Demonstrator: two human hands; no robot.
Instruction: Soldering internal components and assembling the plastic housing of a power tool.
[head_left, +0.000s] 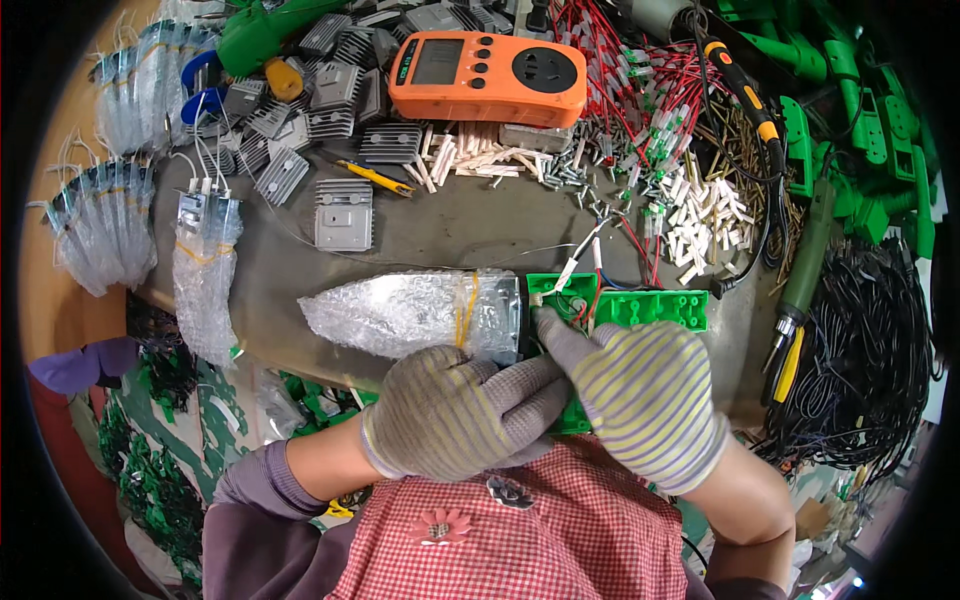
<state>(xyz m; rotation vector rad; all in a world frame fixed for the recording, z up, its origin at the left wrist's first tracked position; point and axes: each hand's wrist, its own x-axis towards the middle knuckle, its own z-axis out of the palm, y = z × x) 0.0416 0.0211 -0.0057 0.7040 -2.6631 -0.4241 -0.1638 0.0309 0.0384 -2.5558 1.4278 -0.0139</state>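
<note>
Both of my hands wear grey knit gloves with striped backs. My left hand [455, 410] grips the near edge of a green plastic housing [650, 308] that lies across the bench front. My right hand [640, 395] rests on the same housing, its forefinger pressing into the open end where red, white and blue wires [600, 262] enter. A bubble-wrapped part [400, 312] bound with a yellow rubber band sits against the housing's left end.
An orange meter [488, 76] lies at the back. Grey finned heat sinks [343, 212] are spread at the left, red wire bundles [620, 70] and white connectors [700, 215] at the right. A soldering iron [745, 95], green housings [860, 130] and black cables [870, 340] fill the right side.
</note>
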